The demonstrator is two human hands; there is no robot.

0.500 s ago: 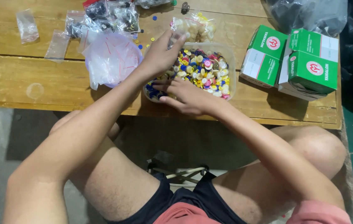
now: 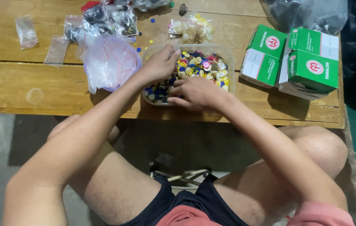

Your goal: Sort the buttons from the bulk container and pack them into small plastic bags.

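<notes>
Both hands are in a clear plastic tub (image 2: 229, 56) of small coloured buttons (image 2: 201, 65) that sits near the front edge of the wooden bench (image 2: 19, 88). The left hand (image 2: 160, 65) has its fingers bunched narrow down into the pile, though whether they pinch a button cannot be told, while the right hand (image 2: 194, 93) lies over the near side with fingers loosely spread. Just left of the tub lies a heap of small clear zip bags (image 2: 109, 62), and green and white boxes (image 2: 295, 58) stand to its right.

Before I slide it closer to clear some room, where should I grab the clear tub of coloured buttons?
Probably by the far right corner of the clear tub's rim, coming from the right: both hands, left hand and right hand, fill its near-left part, and that edge is bare.
</notes>
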